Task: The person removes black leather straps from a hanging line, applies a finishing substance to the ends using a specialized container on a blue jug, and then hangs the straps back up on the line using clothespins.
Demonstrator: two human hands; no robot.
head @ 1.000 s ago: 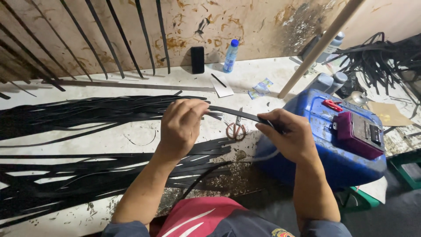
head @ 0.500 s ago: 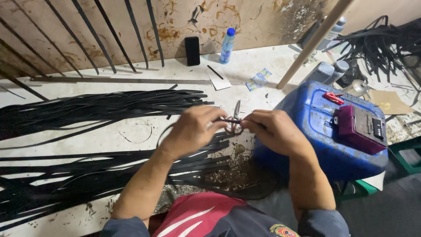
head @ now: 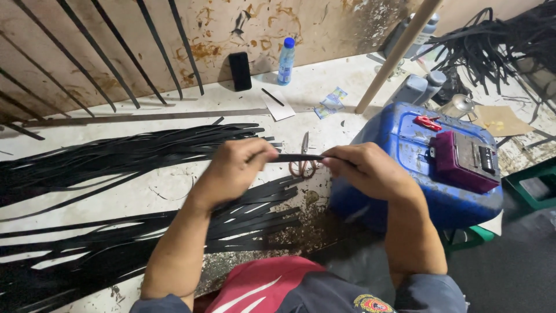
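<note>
Head view: a thin black strip (head: 298, 157) is pinched taut between the left hand (head: 234, 168) and right hand (head: 365, 169), just above the scissors (head: 303, 165) on the table (head: 174, 185), and it is judged light, limp, best gripped near its ends.

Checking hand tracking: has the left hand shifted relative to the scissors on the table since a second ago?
Yes. The left hand has moved toward the scissors, now just left of them, gripping the black strip with the right hand.
</note>
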